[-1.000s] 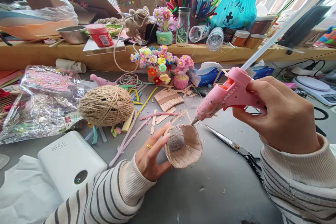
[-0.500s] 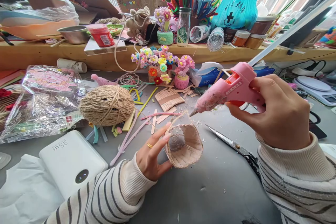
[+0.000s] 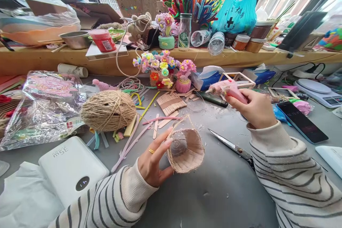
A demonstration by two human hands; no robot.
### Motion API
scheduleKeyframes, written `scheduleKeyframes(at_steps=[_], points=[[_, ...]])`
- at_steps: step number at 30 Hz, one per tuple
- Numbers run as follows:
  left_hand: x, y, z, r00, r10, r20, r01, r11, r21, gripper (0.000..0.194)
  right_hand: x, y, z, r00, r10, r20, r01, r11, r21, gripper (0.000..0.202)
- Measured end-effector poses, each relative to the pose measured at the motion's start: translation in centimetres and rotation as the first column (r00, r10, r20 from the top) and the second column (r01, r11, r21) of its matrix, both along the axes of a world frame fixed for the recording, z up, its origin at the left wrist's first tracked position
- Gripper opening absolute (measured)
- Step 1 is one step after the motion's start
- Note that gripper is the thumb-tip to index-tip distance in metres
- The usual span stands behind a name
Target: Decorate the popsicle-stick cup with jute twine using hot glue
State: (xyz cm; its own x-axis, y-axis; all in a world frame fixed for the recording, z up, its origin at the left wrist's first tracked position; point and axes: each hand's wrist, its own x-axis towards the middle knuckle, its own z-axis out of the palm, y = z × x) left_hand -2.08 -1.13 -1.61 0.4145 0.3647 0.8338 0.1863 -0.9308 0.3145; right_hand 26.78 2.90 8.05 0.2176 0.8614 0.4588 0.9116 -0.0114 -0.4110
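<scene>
My left hand (image 3: 155, 156) grips a small twine-covered cup (image 3: 191, 151) by its left side, its mouth tilted toward me. A strand of twine rises loosely from the rim. The fingers of my right hand (image 3: 258, 107) are wrapped round a pink glue gun (image 3: 229, 91), its nozzle pointing left, held above the table and apart from the cup. Open-bladed scissors (image 3: 232, 146) lie on the table between my hands, their handles partly hidden by my right sleeve. A big ball of jute twine (image 3: 109, 110) sits left of the cup.
Wooden craft sticks (image 3: 171, 103) and pipe-cleaner flowers (image 3: 184, 74) stand beyond the cup. At left lies a white power bank (image 3: 73, 171); at right, a phone (image 3: 301, 121) and a kitchen scale (image 3: 317, 91). A shelf (image 3: 107, 60) full of jars and supplies runs along the back.
My right hand has drawn the glue gun back from the cup's rim, turning it away and farther over the table. The left hand and cup have hardly moved.
</scene>
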Motion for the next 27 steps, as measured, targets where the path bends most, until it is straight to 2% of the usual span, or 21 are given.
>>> scheduleKeyframes(at_steps=[2, 7, 13, 17, 20, 24, 27], points=[[0.0, 0.0, 0.0, 1.000, 0.005, 0.002, -0.005, 1.000, 0.002, 0.072, 0.5, 0.7, -0.9, 0.998, -0.012, 0.059, 0.018, 0.995, -0.102, 0.039], [0.0, -0.1, 0.1, 0.999, 0.029, -0.015, -0.029, 0.999, 0.016, 0.071, 0.6, 1.6, -3.0, 0.991, 0.012, 0.134, 0.008, 0.988, -0.152, 0.031], [-0.4, -0.5, 0.6, 0.999, 0.009, -0.049, -0.006, 0.998, 0.070, 0.072, -0.3, 1.5, -3.1, 0.983, 0.026, 0.183, 0.006, 0.984, -0.176, 0.028], [-0.9, -0.6, 0.1, 0.998, -0.050, 0.031, 0.050, 0.999, 0.022, 0.079, -1.1, 1.4, -3.3, 0.978, 0.033, 0.206, 0.007, 0.981, -0.194, 0.029], [-1.1, -0.7, -0.2, 0.997, -0.051, 0.061, 0.050, 0.999, 0.005, 0.081, -2.4, 1.2, -4.2, 0.972, 0.058, 0.226, -0.011, 0.979, -0.205, 0.028], [-0.8, -0.9, 0.5, 0.999, -0.033, -0.034, 0.036, 0.995, 0.095, 0.078, -4.0, 1.0, -5.9, 0.959, 0.126, 0.256, -0.068, 0.972, -0.224, 0.027], [-0.5, -1.0, 1.2, 0.997, -0.047, -0.068, 0.055, 0.992, 0.113, 0.072, -4.3, 0.9, -6.5, 0.946, 0.175, 0.273, -0.109, 0.964, -0.241, 0.029]])
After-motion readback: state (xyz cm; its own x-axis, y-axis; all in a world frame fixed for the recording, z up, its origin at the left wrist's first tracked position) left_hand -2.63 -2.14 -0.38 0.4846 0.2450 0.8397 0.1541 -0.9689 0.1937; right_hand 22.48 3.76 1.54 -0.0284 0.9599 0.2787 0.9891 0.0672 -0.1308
